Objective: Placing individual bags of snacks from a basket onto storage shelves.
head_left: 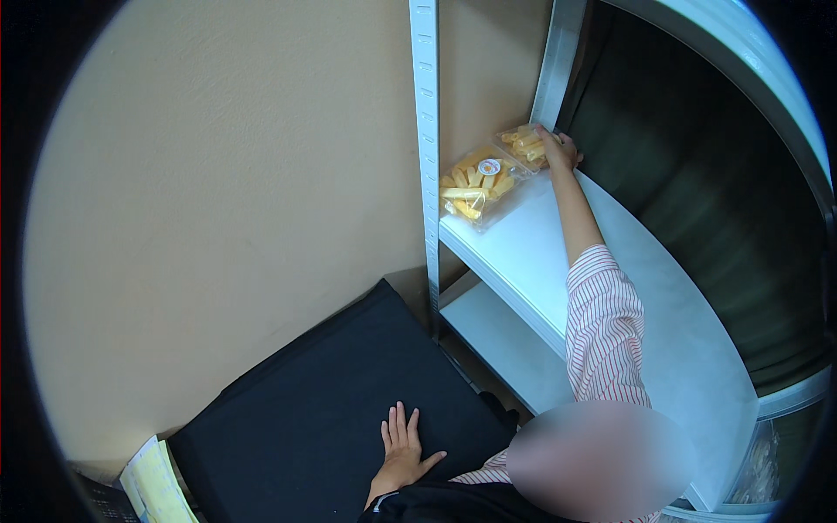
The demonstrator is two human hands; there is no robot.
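Beige plaster wall [218,200] backs a cramped corner, with a grey metal shelf unit standing to its right; the white shelf board [540,253] serves as landmark for these notes.

Nearest you, below and left of the shelf board: a black flat pad [331,392]. Your left hand [401,449] lies palm-down on it, fingers spread, gripping nothing; looks like a brace for the lean. Left of the pad, at the lower edge, some yellowish papers [153,484].

Under the shelf board, a second white board [497,349], partly hidden by your striped sleeve [606,331].

On the shelf board, far left corner, against the perforated upright post [425,148]: a clear pack of yellow snack sticks [478,185] with a round sticker, lying flat. Just behind it, deeper in the corner, a second clear pack [523,144]. Your right hand [558,150] rests on this rear pack, fingers curled over its right end. Whether the fingers pinch it or merely press cannot be told at this size.

Judgement: the step in hand is the contact at the rear pack, seating or taking hold, arm at full stretch. Next move calls for a definite grip, and care not to nudge the front pack, which touches or nearly touches it at the shelf edge.
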